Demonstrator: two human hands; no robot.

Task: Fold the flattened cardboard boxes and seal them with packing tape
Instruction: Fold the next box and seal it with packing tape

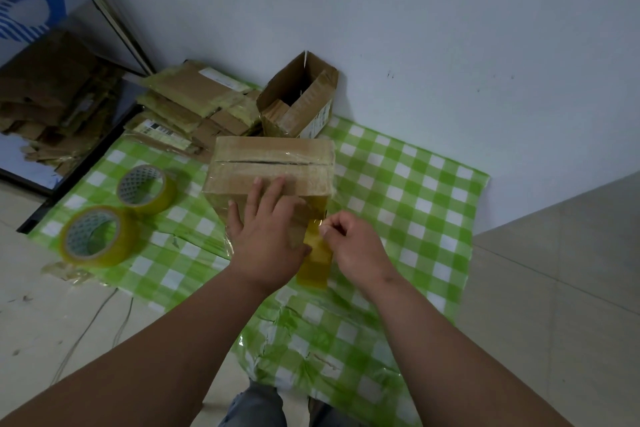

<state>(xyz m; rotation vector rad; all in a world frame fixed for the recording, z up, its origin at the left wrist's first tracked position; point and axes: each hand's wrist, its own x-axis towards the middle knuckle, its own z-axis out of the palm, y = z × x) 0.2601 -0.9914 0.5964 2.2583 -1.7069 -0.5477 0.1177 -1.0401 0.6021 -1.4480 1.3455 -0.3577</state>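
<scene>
— Where's the box being sealed?

— The closed cardboard box (273,170) sits on the green checked sheet (415,191), straight ahead of the person and just beyond both hands, its top seam running left to right.

— And the hands?

— The left hand (266,232) lies flat with straight fingers spread over the near face and top edge, pressing the box steady. The right hand (349,246) is just beside it, fingers curled, pinching a strip of yellowish tape (317,253) that hangs down from the box's near right corner toward the sheet.

— So what does the coming move turn on?

— The strip's long axis runs toward the person, across the seam's direction. The right hand holds the free end below the box, so I'd judge it must tear or smooth that end while the left keeps the box from sliding (whether the strip joins a roll, I can't tell).

— Anything in the way?

— Not near the strip. Two tape rolls (121,215) lie well to the left, nearer the left hand. An open box (301,97) stands behind against the wall, touching or nearly so, and flattened boxes (194,104) are stacked behind-left.
</scene>
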